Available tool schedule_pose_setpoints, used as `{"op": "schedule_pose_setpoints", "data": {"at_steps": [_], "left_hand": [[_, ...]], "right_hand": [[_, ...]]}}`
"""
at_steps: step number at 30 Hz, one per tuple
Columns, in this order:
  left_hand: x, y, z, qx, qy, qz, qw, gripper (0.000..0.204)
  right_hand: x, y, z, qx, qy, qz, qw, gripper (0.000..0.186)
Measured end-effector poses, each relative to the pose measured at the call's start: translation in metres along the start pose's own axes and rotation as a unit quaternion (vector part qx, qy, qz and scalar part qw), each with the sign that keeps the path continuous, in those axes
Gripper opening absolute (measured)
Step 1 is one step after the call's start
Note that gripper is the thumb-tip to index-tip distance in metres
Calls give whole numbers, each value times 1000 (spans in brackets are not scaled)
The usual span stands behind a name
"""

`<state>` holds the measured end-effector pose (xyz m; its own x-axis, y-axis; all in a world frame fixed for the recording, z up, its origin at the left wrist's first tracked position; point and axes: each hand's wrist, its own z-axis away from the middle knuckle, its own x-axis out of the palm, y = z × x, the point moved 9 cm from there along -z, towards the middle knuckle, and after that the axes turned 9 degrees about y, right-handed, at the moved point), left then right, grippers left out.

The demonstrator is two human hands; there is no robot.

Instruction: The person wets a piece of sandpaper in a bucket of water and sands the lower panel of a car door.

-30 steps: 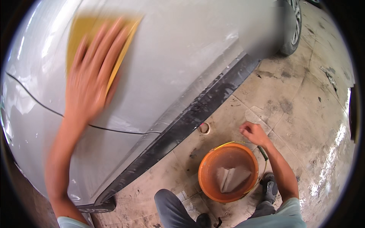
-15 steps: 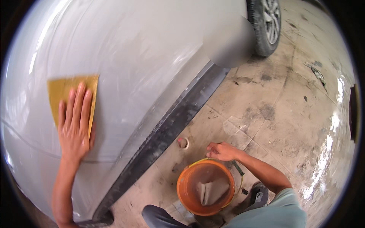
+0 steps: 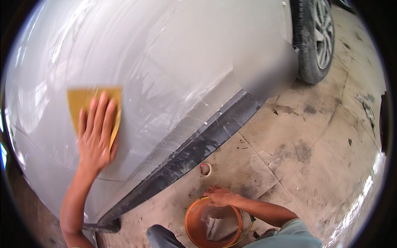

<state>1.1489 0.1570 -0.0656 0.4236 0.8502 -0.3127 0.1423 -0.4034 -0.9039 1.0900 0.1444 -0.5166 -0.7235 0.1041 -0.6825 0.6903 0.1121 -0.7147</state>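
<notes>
Sandpaper sheet (image 3: 89, 108): yellow and flat against the grey car panel (image 3: 173, 70), up on the left side.
Bucket (image 3: 194, 225): orange, down on the floor close to the person's knee (image 3: 162, 237), with some pale wet stuff inside.
Right hand (image 3: 221, 196): rested on the bucket's rim, fingers bent over the edge; its grip held nothing else that I could see.
Tape roll (image 3: 205, 169): small, lay on the floor just past the bucket.
Left hand (image 3: 97, 134): was spread wide open, flat on the sheet, pressing it to the panel, not pinching it.
What changed: a moment before, the sheet and hand were higher up; then they had slid down and left, so the rubbing was moving across the panel.
Sill (image 3: 194, 151): dark and wet, ran under the panel.
Floor (image 3: 314, 157): stained concrete.
Wheel (image 3: 316, 37): far off, top right.
</notes>
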Motion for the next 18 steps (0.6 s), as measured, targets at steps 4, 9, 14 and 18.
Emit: {"op": "schedule_pose_setpoints", "data": {"at_steps": [4, 9, 14, 18], "left_hand": [[-26, 17, -174, 46, 70, -20, 996, 57], [-16, 12, -110, 29, 60, 48, 997, 57], [-12, 9, -58, -19, 12, 23, 999, 59], [-31, 18, -163, 56, 133, -19, 989, 56]], "right_hand": [[28, 2, -19, 40, -82, -34, 995, 44], [38, 45, -6, 64, -99, -78, 990, 41], [49, 44, -14, 46, -77, -80, 993, 40], [41, 12, -17, 26, -108, -93, 989, 40]]}}
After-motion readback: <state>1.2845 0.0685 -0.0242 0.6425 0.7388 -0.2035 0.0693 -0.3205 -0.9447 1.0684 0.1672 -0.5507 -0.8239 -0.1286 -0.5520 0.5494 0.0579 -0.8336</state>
